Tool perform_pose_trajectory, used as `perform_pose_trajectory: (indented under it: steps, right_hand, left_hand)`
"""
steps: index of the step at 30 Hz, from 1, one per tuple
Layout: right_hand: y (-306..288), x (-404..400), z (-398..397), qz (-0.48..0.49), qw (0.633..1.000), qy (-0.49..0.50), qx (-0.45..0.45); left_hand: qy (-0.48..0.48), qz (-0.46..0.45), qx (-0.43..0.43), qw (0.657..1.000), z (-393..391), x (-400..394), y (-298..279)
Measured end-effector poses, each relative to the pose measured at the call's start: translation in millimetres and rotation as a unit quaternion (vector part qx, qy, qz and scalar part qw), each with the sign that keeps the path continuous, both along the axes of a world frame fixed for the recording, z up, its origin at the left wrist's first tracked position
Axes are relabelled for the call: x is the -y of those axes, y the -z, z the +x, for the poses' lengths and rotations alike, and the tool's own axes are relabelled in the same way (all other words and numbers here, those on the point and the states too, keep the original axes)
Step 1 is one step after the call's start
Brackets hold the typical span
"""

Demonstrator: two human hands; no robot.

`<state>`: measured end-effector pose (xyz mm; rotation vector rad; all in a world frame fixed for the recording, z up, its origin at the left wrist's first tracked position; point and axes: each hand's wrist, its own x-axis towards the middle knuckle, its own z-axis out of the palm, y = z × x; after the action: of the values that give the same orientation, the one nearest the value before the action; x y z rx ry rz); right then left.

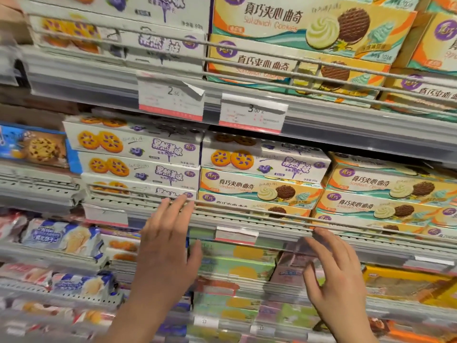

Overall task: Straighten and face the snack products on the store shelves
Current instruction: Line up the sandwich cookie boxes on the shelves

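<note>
White blueberry cookie boxes (138, 154) stand stacked on the middle shelf, with one more white box (264, 160) lying on top of the yellow sandwich cookie boxes (259, 190) to their right. More yellow boxes (380, 194) fill the right side. My left hand (168, 241) is raised with straight fingers, its tips at the wire rail (247, 214) below the white boxes. My right hand (338, 276) hovers lower right with relaxed, spread fingers and holds nothing, fingertips near the shelf edge.
The upper shelf carries more white boxes (153, 43) and yellow boxes (311, 28) behind a wire rail. Price tags (170, 100) hang on the shelf edge. Blue chocolate-chip cookie packs (34, 147) sit at left. Lower shelves hold green and pink boxes (235, 266) and wafer bags (61, 237).
</note>
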<state>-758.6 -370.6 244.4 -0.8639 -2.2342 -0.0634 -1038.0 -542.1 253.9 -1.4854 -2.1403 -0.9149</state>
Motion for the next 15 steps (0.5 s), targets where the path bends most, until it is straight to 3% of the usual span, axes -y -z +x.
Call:
perform_pose_trajectory:
  steps: [3,8,12,15]
  right_hand:
    - [-24,9,-10,0.003,0.999,0.003,-0.04]
    - [-89,24,-45,0.092,0.993,-0.032,-0.071]
    - [-128,21,-80,0.141,0.989,-0.034,-0.024]
    - [-139,20,-104,0.143,0.988,0.041,0.045]
  left_hand:
    - [-0.033,-0.047,0.024,0.998,-3,-4,-11]
    - [-0.033,-0.045,0.034,0.998,-6,-7,-21]
    - [-0.03,-0.041,0.012,0.999,-14,-7,-20]
    - [-0.013,-0.024,0.0,1.0,-20,-7,-16]
